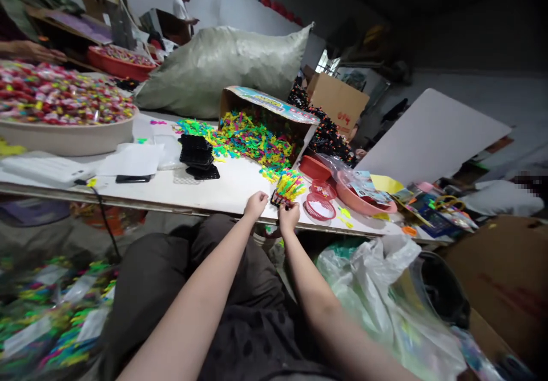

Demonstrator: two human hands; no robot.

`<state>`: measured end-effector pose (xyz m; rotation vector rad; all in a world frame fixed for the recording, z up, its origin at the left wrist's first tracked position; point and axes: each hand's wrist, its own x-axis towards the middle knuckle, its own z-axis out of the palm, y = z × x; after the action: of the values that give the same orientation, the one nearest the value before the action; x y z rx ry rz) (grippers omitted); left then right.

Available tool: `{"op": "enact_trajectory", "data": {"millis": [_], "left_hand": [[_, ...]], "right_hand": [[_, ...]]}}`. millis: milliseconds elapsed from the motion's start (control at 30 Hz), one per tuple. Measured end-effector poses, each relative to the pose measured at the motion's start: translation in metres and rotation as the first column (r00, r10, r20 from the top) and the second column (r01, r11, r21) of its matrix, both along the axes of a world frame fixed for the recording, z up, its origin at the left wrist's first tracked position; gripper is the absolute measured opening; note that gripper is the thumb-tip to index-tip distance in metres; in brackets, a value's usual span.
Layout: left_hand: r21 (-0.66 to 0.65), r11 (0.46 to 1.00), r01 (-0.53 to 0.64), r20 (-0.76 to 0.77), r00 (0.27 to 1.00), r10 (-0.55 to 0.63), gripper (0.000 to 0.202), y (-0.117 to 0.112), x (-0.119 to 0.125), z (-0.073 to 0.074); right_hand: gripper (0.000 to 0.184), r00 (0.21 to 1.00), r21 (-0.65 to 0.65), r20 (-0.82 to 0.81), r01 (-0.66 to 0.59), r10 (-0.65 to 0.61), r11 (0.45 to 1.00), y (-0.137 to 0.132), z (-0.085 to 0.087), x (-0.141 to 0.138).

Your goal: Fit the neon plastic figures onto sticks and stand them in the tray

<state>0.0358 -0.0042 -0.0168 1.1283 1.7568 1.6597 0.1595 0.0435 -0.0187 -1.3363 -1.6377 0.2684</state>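
Both my hands are at the near edge of a white table [231, 190]. My left hand [256, 205] is curled shut at the left end of a small black tray [277, 201] stuck full of colourful plastic pieces [291, 185]. My right hand [289, 215] is closed on the tray's near side, fingers pinched at its edge. Behind lies a tipped cardboard box [265, 102] spilling a heap of bright plastic pieces [248, 138]. A stack of empty black trays [197, 154] sits left of the heap.
Red baskets [319, 207], a red bowl [314, 168] and a pink basin [363, 198] stand to the right. A big tub of wrapped sweets [64, 104] is at the left, a large grey sack [222, 67] behind. A phone [132, 178] and papers lie near. A person stands far back.
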Motion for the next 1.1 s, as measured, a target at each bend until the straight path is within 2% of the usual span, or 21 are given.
{"op": "enact_trajectory", "data": {"millis": [233,600,700,767,867,933,1000,1100], "left_hand": [[-0.045,0.999,0.009,-0.061,0.998,-0.012,0.014,-0.007,0.002,0.003],[-0.062,0.998,-0.015,-0.157,0.988,0.005,0.016,-0.013,0.002,0.008],[-0.056,0.998,-0.031,-0.211,0.977,0.019,0.015,-0.014,0.004,0.01],[-0.049,0.996,-0.069,-0.254,0.966,0.054,0.015,-0.016,0.005,0.012],[-0.04,0.987,-0.153,-0.309,0.942,0.133,0.02,-0.019,0.006,0.014],[-0.038,0.982,-0.187,-0.335,0.928,0.163,0.022,-0.019,0.005,0.014],[-0.041,0.98,-0.197,-0.355,0.919,0.17,0.023,-0.017,0.004,0.014],[-0.042,0.98,-0.196,-0.379,0.91,0.166,0.019,-0.013,0.004,0.014]], "right_hand": [[0.018,0.993,0.01,0.112,-0.027,0.026,1.0,-0.001,-0.001,0.0],[0.025,0.99,-0.022,0.116,-0.077,0.079,0.997,-0.006,0.002,0.005],[0.026,0.986,-0.054,0.082,-0.144,0.148,0.988,-0.01,0.002,0.005],[0.026,0.968,-0.081,0.054,-0.24,0.244,0.968,-0.016,0.002,0.003],[0.026,0.91,-0.113,0.01,-0.411,0.414,0.905,-0.028,0.0,-0.003],[0.026,0.875,-0.129,-0.025,-0.483,0.484,0.866,-0.033,0.0,-0.006],[0.027,0.868,-0.14,-0.061,-0.497,0.494,0.856,-0.033,0.002,-0.008],[0.029,0.896,-0.149,-0.095,-0.444,0.434,0.884,-0.026,0.005,-0.007]]}}
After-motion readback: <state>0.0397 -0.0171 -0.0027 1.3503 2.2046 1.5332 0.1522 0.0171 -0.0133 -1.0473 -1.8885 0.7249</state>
